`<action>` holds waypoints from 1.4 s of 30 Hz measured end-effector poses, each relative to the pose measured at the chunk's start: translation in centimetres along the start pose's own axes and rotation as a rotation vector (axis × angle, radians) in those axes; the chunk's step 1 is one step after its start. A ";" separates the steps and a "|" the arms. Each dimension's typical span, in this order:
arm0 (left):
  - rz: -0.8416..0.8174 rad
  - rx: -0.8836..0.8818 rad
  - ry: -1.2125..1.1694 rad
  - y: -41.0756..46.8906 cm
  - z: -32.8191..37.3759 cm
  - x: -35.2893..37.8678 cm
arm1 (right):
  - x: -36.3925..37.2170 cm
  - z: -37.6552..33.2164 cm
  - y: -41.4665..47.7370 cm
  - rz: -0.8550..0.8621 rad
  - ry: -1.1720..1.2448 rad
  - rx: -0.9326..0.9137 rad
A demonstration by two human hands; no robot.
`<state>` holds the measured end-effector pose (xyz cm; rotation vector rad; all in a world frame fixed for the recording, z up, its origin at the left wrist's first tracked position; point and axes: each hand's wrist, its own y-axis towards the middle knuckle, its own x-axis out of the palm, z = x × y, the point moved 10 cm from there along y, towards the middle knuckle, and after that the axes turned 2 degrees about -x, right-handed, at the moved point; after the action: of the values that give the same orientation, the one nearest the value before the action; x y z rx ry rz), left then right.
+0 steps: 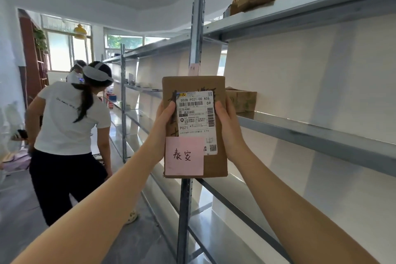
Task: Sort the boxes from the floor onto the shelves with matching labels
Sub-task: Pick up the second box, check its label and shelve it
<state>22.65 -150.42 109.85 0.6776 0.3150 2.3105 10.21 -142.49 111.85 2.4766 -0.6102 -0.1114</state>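
Brown cardboard makes up the flat, upright parcel (194, 126) held in front of a grey metal shelf post (196, 34). The left hand (164, 126) clasps its left edge, thumb over the front, and the right hand (228, 128) clasps its right edge. A white printed shipping label (196, 113) covers the parcel's front, with a pink handwritten sticky note (184, 155) at the lower left. Farther right, a small brown box (242, 99) rests on the metal shelf (300, 126). At far left stands a person in a white T-shirt (68, 118).
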 end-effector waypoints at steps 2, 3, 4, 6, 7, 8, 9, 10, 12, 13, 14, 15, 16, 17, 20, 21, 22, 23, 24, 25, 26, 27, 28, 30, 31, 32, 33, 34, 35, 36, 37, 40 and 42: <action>-0.020 -0.029 0.003 1.8 -0.6 -2.2 | 1.4 2.0 1.3 0.015 0.005 0.023; -0.030 -0.050 0.002 2.7 -1.0 -3.3 | 2.0 2.9 1.9 0.026 0.008 0.035; -0.038 -0.066 -0.004 3.6 -1.4 -4.3 | 2.6 3.8 2.5 0.042 0.002 0.044; -0.055 -0.092 -0.011 5.4 -2.4 -6.4 | 3.7 5.7 3.8 0.077 -0.019 0.058; -0.072 -0.117 -0.010 6.2 -3.0 -7.3 | 4.2 6.8 4.3 0.092 -0.021 0.073; -0.091 -0.146 -0.012 6.9 -3.8 -8.2 | 4.6 8.0 4.7 0.109 -0.025 0.089; -0.108 -0.182 -0.012 7.4 -4.7 -9.0 | 5.0 9.1 5.1 0.127 -0.033 0.104; -0.122 -0.222 -0.016 7.9 -5.8 -9.9 | 5.1 10.4 5.4 0.146 -0.039 0.125; -0.137 -0.297 -0.026 8.6 -8.4 -11.4 | 5.1 13.5 5.6 0.182 -0.042 0.195; -0.135 -0.333 -0.028 8.8 -9.9 -12.1 | 4.9 15.2 5.5 0.201 -0.044 0.236; -0.126 -0.376 -0.030 9.0 -11.4 -12.8 | 4.6 17.0 5.3 0.222 -0.045 0.278; -0.114 -0.421 -0.026 9.1 -13.0 -13.5 | 4.2 18.7 5.0 0.250 -0.045 0.315; -0.109 -0.465 -0.023 9.3 -14.5 -14.0 | 3.7 20.3 4.6 0.280 -0.046 0.351; -0.108 -0.509 -0.023 9.4 -16.0 -14.4 | 3.1 21.9 4.2 0.309 -0.046 0.385; -0.122 -0.622 -0.071 10.2 -20.5 -14.8 | 1.3 25.9 3.5 0.383 -0.028 0.456; -0.128 -0.644 -0.083 10.6 -21.8 -14.9 | 0.5 27.1 3.5 0.406 -0.017 0.480; -0.134 -0.662 -0.091 11.0 -23.2 -14.9 | -0.2 28.2 3.7 0.427 -0.008 0.502; -0.141 -0.679 -0.095 11.5 -24.5 -14.9 | -1.0 29.3 3.9 0.447 -0.003 0.520; -0.147 -0.695 -0.093 12.1 -25.8 -14.9 | -1.9 30.4 4.2 0.465 0.002 0.533; -0.150 -0.708 -0.088 12.7 -27.0 -14.9 | -2.7 31.5 4.7 0.480 0.010 0.545; -0.153 -0.720 -0.081 13.5 -28.0 -14.8 | -3.4 32.5 5.2 0.491 0.019 0.555; -0.154 -0.732 -0.079 14.4 -29.2 -14.8 | -4.2 33.7 5.9 0.496 0.023 0.562; -0.155 -0.743 -0.080 15.4 -30.2 -14.8 | -4.9 34.8 6.7 0.497 0.022 0.568; -0.149 -0.761 -0.080 17.7 -32.3 -15.0 | -6.2 36.8 8.2 0.504 0.015 0.584; -0.154 -0.773 -0.071 18.9 -33.3 -14.9 | -7.0 37.8 9.0 0.513 0.005 0.591; -0.160 -0.788 -0.055 19.9 -34.2 -14.8 | -7.7 38.6 9.6 0.521 -0.007 0.597; -0.160 -0.804 -0.042 20.8 -35.3 -14.8 | -8.4 39.5 10.1 0.529 -0.016 0.604; -0.153 -0.819 -0.035 21.7 -36.2 -14.9 | -9.0 40.4 10.6 0.535 -0.022 0.611; -0.142 -0.832 -0.027 22.5 -37.3 -15.2 | -9.7 41.3 11.0 0.543 -0.030 0.614; -0.135 -0.842 -0.018 23.3 -38.2 -15.3 | -10.3 42.1 11.4 0.554 -0.039 0.621; -0.129 -0.850 -0.003 24.1 -39.3 -15.5 | -10.9 42.9 11.7 0.569 -0.042 0.633; -0.114 -0.858 0.059 26.0 -41.8 -16.0 | -12.5 45.5 12.2 0.604 -0.053 0.687; -0.107 -0.873 0.083 27.1 -43.3 -16.3 | -13.4 47.3 12.6 0.628 -0.055 0.732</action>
<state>-6.25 -182.80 78.33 0.1145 -0.5869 2.0851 -16.70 -170.22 78.95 2.7966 -1.6542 0.3495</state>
